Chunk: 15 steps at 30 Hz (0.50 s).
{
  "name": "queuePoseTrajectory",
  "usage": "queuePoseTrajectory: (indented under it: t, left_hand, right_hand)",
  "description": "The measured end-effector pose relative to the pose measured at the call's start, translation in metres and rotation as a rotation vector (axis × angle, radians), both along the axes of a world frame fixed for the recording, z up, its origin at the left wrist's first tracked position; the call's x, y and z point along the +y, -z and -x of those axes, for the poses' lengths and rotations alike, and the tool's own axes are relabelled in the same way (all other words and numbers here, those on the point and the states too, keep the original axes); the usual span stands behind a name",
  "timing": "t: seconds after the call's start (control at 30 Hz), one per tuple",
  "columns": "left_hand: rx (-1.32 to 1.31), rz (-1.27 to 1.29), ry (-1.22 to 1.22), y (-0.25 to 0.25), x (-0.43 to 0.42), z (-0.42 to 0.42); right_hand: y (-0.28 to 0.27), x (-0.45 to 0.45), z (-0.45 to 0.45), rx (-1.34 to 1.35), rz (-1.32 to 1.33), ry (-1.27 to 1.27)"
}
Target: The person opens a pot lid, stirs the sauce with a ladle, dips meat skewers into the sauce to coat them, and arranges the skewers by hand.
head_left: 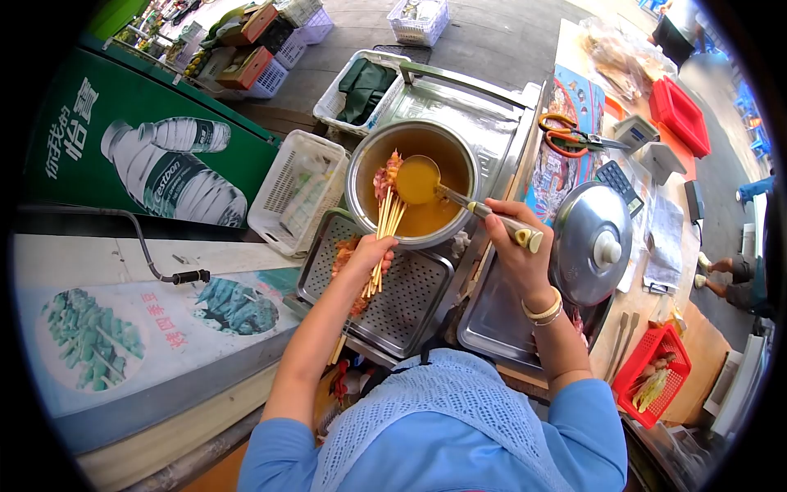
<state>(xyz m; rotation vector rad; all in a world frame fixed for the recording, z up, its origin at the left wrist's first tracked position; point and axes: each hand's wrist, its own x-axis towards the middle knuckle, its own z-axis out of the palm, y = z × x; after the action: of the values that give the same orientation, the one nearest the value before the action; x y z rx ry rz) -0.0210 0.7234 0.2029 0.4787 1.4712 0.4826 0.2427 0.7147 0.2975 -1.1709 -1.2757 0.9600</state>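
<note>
Nearest, at the person's 11 o'clock, lies a rectangular perforated metal tray (402, 307). Above it, the left hand (373, 254) clasps pale wooden skewers of reddish meat (389, 213). At 1 o'clock, the right hand (518, 239) grips a long-handled metal ladle (455, 198) full of yellow-brown liquid (418, 182). At 12, meat and ladle bowl are over a round silver metal pot (418, 241).

Glossy metal is seen on pot (418, 242) and lid (578, 238); perforated metal on tray (410, 312); wood on skewers (391, 217); plastic on basket (675, 392).
</note>
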Motion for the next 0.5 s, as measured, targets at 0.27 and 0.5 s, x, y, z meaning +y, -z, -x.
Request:
queuePoseTrajectory:
  t: [0.27, 0.5]
  left_hand:
    - [0.045, -0.039, 0.094, 0.001, 0.000, 0.001]
    - [0.256, -0.233, 0.391, 0.007, 0.004, 0.031]
  right_hand:
    - [0.034, 0.026, 0.034, -0.346, -0.252, 0.077]
    - [0.070, -0.001, 0.008, -0.388, -0.152, 0.010]
